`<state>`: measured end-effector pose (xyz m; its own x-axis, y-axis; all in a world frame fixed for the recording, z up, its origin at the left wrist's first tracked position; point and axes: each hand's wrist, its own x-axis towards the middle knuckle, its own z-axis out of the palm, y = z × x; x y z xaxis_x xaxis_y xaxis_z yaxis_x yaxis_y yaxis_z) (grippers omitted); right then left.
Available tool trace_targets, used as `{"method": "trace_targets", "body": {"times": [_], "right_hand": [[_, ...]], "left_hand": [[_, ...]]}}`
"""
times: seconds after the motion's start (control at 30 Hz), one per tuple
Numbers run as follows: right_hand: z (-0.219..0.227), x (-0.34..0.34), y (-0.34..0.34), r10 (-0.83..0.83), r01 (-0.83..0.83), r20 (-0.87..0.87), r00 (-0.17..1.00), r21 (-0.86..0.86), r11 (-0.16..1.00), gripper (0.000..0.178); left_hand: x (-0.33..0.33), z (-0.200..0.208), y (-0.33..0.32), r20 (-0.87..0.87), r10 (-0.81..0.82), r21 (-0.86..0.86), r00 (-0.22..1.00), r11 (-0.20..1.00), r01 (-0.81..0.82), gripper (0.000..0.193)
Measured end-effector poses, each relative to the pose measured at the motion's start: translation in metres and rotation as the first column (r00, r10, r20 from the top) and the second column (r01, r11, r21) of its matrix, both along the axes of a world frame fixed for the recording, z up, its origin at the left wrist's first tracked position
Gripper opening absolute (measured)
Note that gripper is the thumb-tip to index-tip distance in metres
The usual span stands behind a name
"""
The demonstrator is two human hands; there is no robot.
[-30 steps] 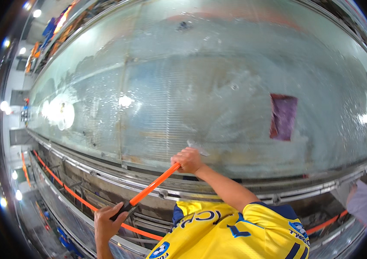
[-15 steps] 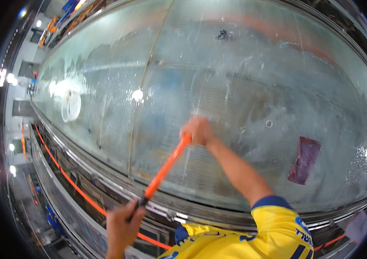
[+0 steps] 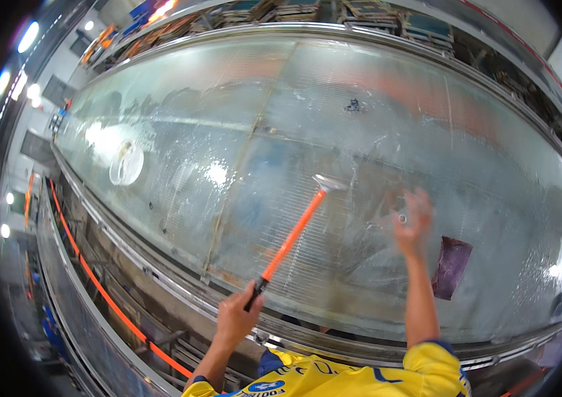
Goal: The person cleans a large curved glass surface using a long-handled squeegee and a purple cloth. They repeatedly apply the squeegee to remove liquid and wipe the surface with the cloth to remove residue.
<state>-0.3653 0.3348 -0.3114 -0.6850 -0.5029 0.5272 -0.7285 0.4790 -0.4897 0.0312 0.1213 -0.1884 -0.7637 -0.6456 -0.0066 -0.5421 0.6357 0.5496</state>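
My left hand (image 3: 236,314) is closed around the black grip of a long-handled scraper (image 3: 295,233). Its orange shaft slants up and away, and the wide metal head rests on or just over the wet glass-like panel (image 3: 307,145). My right hand (image 3: 414,221) is off the scraper, held over the panel with its fingers stretched out and somewhat blurred. Beside its fingers a small round ring (image 3: 402,219) shows on the surface. Just right of that forearm lies a dark purple-red rectangular piece (image 3: 451,268), perhaps cloth or abrasive sheet.
A whitish translucent round tub or ring (image 3: 127,163) is on the panel at the left. Far off lies a small dark clump (image 3: 352,104). Metal rails (image 3: 162,281) edge the panel, and an orange hose or cable (image 3: 99,278) runs along the near left side.
My right hand has let go of the scraper's upper end and moved right, toward the small ring. My left hand and the scraper have shifted rightward. The view has tilted slightly.
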Motion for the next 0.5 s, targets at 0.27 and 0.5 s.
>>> {"method": "trace_targets", "body": {"times": [0.27,0.5], "right_hand": [[-0.055,0.083,0.217,-0.663,0.396,0.116,0.74,0.721,0.569,0.092],[-0.069,0.14,0.094,-0.271,0.089,0.195,0.943,0.635,0.768,0.085]], "left_hand": [[0.081,-0.012,0.027,0.131,0.064,0.042,0.989,0.997,-0.07,0.042],[0.131,-0.053,-0.107,-0.057,0.338,-0.051,0.939,0.939,-0.341,0.038]]}}
